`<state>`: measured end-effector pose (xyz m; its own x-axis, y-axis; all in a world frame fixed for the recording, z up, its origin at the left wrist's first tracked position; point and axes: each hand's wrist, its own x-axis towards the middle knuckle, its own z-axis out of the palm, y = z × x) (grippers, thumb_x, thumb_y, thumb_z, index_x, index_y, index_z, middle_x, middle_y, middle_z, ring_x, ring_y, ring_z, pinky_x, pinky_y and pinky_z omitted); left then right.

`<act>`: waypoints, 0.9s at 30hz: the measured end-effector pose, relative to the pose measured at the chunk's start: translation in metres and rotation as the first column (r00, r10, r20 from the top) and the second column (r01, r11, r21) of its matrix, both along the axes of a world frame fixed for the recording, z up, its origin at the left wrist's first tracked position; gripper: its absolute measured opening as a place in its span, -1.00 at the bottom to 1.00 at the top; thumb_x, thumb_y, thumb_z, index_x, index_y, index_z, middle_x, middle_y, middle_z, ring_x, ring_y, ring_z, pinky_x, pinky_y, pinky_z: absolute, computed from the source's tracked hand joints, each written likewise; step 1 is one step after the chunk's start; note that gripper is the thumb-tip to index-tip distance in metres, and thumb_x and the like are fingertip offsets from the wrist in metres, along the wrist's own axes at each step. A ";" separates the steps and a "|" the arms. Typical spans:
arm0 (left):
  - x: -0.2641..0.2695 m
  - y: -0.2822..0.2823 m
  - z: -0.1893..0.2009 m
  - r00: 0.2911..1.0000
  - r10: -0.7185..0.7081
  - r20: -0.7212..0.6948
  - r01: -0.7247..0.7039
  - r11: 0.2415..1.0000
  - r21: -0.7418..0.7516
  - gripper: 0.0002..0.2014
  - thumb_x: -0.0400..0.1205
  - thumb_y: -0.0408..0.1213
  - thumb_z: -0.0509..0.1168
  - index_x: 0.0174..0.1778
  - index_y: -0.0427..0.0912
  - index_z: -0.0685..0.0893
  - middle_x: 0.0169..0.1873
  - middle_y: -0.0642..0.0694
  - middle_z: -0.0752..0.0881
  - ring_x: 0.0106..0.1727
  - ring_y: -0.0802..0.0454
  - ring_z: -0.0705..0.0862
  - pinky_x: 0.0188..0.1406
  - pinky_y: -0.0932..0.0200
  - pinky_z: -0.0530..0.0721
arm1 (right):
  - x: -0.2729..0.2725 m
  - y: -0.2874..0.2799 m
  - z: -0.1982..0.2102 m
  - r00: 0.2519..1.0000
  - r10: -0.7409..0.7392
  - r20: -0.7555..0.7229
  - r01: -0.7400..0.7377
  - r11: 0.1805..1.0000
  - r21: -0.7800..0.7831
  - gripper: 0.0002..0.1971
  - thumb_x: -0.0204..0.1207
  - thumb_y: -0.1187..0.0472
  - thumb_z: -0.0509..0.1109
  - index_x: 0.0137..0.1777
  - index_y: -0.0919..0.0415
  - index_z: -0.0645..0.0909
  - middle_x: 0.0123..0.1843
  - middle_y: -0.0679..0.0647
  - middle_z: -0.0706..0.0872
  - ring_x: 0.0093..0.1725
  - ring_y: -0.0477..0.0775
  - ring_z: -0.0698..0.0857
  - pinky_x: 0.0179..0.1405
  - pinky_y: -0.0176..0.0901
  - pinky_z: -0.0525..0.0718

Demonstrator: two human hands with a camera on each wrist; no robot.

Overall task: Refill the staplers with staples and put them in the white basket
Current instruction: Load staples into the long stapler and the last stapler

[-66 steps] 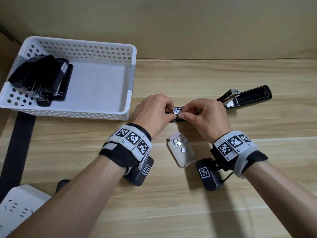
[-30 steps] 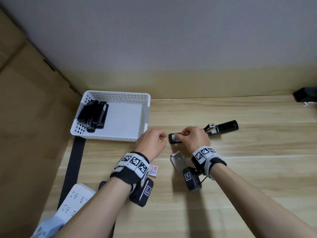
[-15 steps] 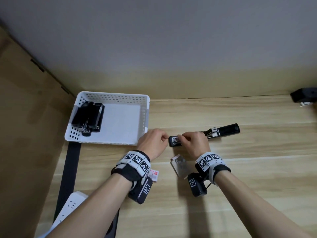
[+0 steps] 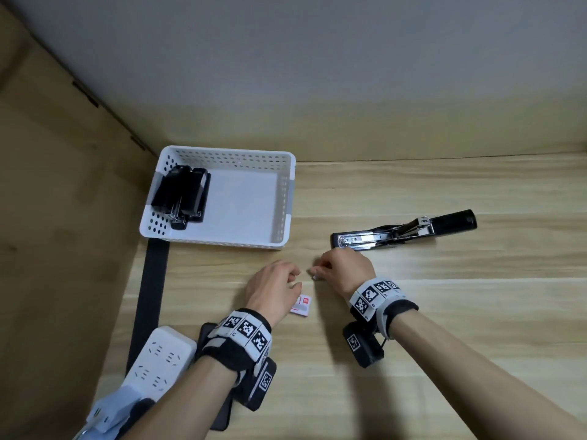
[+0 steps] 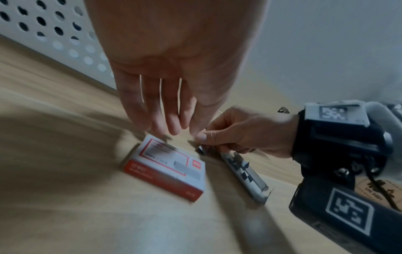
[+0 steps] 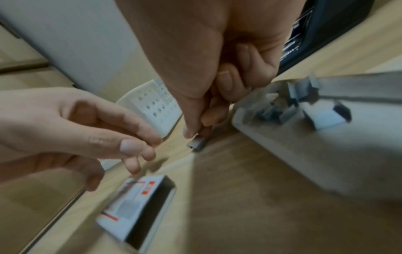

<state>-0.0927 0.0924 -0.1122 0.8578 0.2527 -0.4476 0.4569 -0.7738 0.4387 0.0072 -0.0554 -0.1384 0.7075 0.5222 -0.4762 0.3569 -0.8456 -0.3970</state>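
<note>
A: From the head view, where are the staplers?

B: One open stapler (image 4: 401, 231) lies flat on the wooden counter (image 4: 444, 296), its top swung back and the metal rail bare, to the right of the white basket (image 4: 287, 198). Two black staplers (image 4: 181, 193) already sit in the basket against its left wall.

A: And the hands?

B: Both are near each other in front of the basket. The right hand (image 4: 344, 269) pinches a small strip of staples (image 4: 314, 276) between thumb and forefinger. The left hand (image 4: 274, 287) hovers above a red and white staple box (image 4: 301, 306), fingers loosely curled and holding nothing. A white power strip (image 4: 158, 357) lies at the lower left.

A: What does the left wrist view add?

B: It is blurred. The left hand (image 5: 174, 68) hangs with its fingers (image 5: 165, 113) close together and pointing down just above the staple box (image 5: 167, 165), not gripping it. The right hand (image 5: 245, 132) is pinched tight beside an open tray of loose staples (image 5: 243, 171) lying on the counter.

A: And the right wrist view?

B: The right hand (image 6: 217, 60) has thumb and forefinger narrowed onto the grey strip of staples (image 6: 196, 143), just above the counter. The tray (image 6: 304, 130) is to its right, the staple box (image 6: 139, 211) below, and the left hand (image 6: 76, 130) is apart from the strip, fingers relaxed.
</note>
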 end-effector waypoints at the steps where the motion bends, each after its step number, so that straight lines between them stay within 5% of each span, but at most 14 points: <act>1: 0.000 -0.001 -0.002 1.000 0.007 0.002 -0.007 1.000 -0.006 -0.79 0.60 -0.11 0.38 0.15 0.08 0.70 0.04 0.17 0.72 0.07 0.12 0.68 0.01 0.20 0.61 | -0.001 -0.001 -0.001 1.000 -0.009 0.018 0.009 1.000 -0.002 -0.70 0.52 -0.21 0.40 -0.24 -0.02 0.72 -0.22 -0.04 0.76 -0.12 0.12 0.71 -0.26 -0.13 0.56; 8: 0.014 -0.027 -0.008 0.998 -0.063 0.011 0.062 0.995 0.072 -0.76 0.54 0.07 0.39 0.04 0.08 0.67 0.06 0.15 0.67 0.16 0.04 0.63 -0.03 0.16 0.53 | -0.007 -0.029 0.004 0.959 -0.263 0.101 0.233 0.941 0.245 -0.64 0.55 -0.23 0.26 -0.28 -0.01 0.65 -0.39 -0.08 0.70 -0.29 0.05 0.65 -0.32 -0.07 0.57; 13: 0.028 -0.042 -0.016 0.994 -0.111 -0.008 0.111 0.976 0.188 -0.75 0.56 0.11 0.36 -0.01 0.03 0.68 0.07 0.07 0.69 0.18 -0.01 0.62 -0.08 0.14 0.49 | -0.006 -0.076 0.006 0.918 -0.394 0.046 0.349 0.858 0.376 -0.68 0.58 -0.12 0.35 -0.32 0.00 0.69 -0.45 -0.15 0.70 -0.38 -0.16 0.66 -0.35 -0.12 0.61; 23: 0.062 -0.047 0.004 0.974 -0.173 0.146 0.163 0.983 0.081 -0.90 0.55 0.00 0.40 -0.24 0.13 0.67 -0.22 0.22 0.67 -0.16 0.21 0.65 -0.14 0.16 0.70 | -0.012 -0.123 -0.011 0.826 -0.551 -0.119 0.548 0.733 0.403 -0.73 0.60 -0.04 0.39 -0.34 -0.07 0.71 -0.43 -0.12 0.75 -0.35 -0.18 0.68 -0.41 -0.45 0.51; 27: 0.103 -0.051 0.016 0.926 -0.286 0.248 0.258 0.956 0.139 -0.92 0.56 -0.05 0.39 -0.20 0.07 0.75 -0.21 0.17 0.70 -0.15 0.12 0.65 -0.15 0.12 0.68 | -0.010 -0.127 -0.020 0.802 -0.574 -0.163 0.585 0.700 0.410 -0.71 0.61 -0.06 0.38 -0.30 0.02 0.74 -0.46 -0.08 0.74 -0.38 -0.17 0.68 -0.40 -0.45 0.51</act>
